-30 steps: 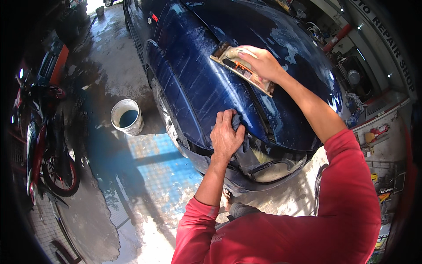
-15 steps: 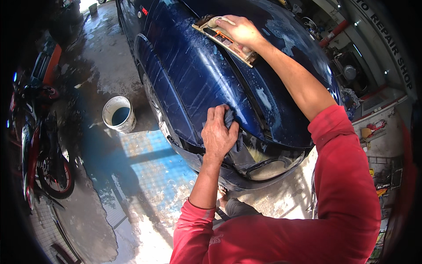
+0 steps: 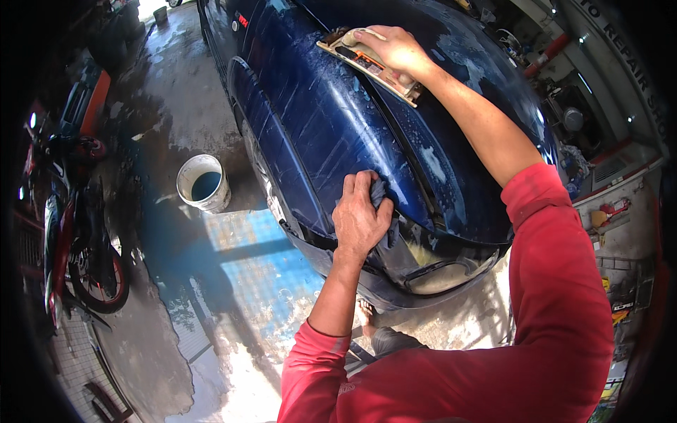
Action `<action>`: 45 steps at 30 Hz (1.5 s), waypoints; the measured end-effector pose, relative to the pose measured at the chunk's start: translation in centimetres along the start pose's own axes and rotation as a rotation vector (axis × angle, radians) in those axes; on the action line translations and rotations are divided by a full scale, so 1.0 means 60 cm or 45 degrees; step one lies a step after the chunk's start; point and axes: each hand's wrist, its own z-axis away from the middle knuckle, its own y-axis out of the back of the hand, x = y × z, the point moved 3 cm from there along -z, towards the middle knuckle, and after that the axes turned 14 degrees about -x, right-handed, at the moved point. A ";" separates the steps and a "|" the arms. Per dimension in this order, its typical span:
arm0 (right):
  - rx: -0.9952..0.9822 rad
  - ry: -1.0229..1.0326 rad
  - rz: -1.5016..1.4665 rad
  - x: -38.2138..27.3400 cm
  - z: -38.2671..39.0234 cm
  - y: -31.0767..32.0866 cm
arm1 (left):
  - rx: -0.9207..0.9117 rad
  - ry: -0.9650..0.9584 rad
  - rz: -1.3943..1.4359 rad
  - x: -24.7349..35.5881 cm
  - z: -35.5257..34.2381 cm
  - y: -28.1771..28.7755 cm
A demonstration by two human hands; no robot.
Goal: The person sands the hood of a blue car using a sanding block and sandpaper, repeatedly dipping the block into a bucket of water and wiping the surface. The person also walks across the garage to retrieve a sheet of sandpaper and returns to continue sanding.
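Note:
A dark blue car (image 3: 296, 134) fills the middle of the view, its paint wet and streaked with pale residue near a long dark panel gap. My right hand (image 3: 398, 53) grips a long beige sanding block (image 3: 370, 69), which lies against the paint at the top of the curved front fender beside that gap. My left hand (image 3: 360, 215) is lower, near the front corner above the headlight (image 3: 441, 278), its fingers pressed round a bunched grey-blue cloth (image 3: 389, 233) on the bodywork. Part of the cloth is hidden under that hand.
A white bucket (image 3: 203, 162) of bluish water stands on wet, blue-stained concrete (image 3: 257, 254) left of the car. A red-and-black motorbike (image 3: 84, 282) is parked at the far left. Shelving and assorted tools (image 3: 610, 211) line the right side. My foot (image 3: 367, 317) shows below the bumper.
My right hand and the sanding block have moved up along the fender, away from me, since a second ago. My left hand stays with the cloth at the front corner.

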 end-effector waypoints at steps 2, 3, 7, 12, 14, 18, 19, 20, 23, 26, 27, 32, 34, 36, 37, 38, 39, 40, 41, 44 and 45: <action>0.003 0.040 -0.090 -0.010 -0.011 -0.001 | 0.012 0.017 0.015 0.000 0.004 -0.002; -0.014 0.025 -0.116 -0.004 0.023 -0.003 | 0.006 0.029 0.004 0.002 0.005 -0.002; -0.054 0.192 -0.131 0.084 0.321 -0.008 | -0.022 0.000 -0.072 0.020 0.003 0.006; 0.067 0.100 -0.216 0.158 0.515 -0.018 | -0.072 0.060 -0.126 0.029 -0.002 0.014; 0.038 0.192 -0.173 0.149 0.413 0.001 | -0.071 0.057 -0.124 0.024 -0.006 0.012; 0.061 0.264 -0.067 0.076 0.070 0.023 | -0.043 0.000 -0.139 0.012 -0.009 0.005; 0.000 0.056 -0.159 0.056 -0.001 0.026 | -0.039 -0.004 -0.134 0.009 -0.007 0.003; 0.023 0.003 -0.129 0.034 -0.047 0.033 | 0.004 -0.039 -0.120 0.009 -0.005 0.003; -0.057 -0.008 -0.161 0.023 0.004 0.020 | -0.003 -0.028 -0.115 0.010 0.001 0.003; -0.209 0.244 -0.164 0.054 0.201 0.008 | -0.032 -0.029 -0.122 0.019 0.000 0.009; -0.052 0.297 -0.012 0.068 0.276 -0.003 | -0.025 -0.029 -0.122 0.022 0.000 0.012; -0.114 0.107 -0.025 0.077 0.324 -0.001 | -0.118 0.055 -0.110 0.022 -0.007 0.018; -0.104 0.276 -0.067 0.043 0.185 0.007 | -0.110 0.049 -0.088 0.017 -0.010 0.016; -0.082 0.135 -0.073 0.014 0.053 0.009 | -0.096 0.045 -0.087 0.012 -0.009 0.013; -0.065 0.083 -0.143 0.002 0.008 0.006 | -0.067 0.034 -0.083 0.011 -0.008 0.012; -0.164 -0.012 -0.179 -0.002 -0.017 0.011 | -0.028 -0.018 -0.102 0.011 -0.005 0.011; -0.153 -0.098 -0.211 0.002 -0.009 0.007 | -0.034 0.009 -0.085 0.011 -0.003 0.010; -0.152 0.024 -0.310 -0.002 0.019 0.006 | -0.015 -0.016 -0.074 0.013 0.000 0.011; -0.140 -0.016 -0.214 0.003 0.061 0.004 | -0.046 0.049 -0.039 0.013 0.001 0.010; -0.127 0.089 -0.095 0.051 0.271 -0.004 | -0.032 0.023 -0.067 0.023 0.003 0.016; -0.088 0.093 -0.108 0.067 0.344 -0.006 | -0.038 0.026 -0.059 0.025 0.002 0.018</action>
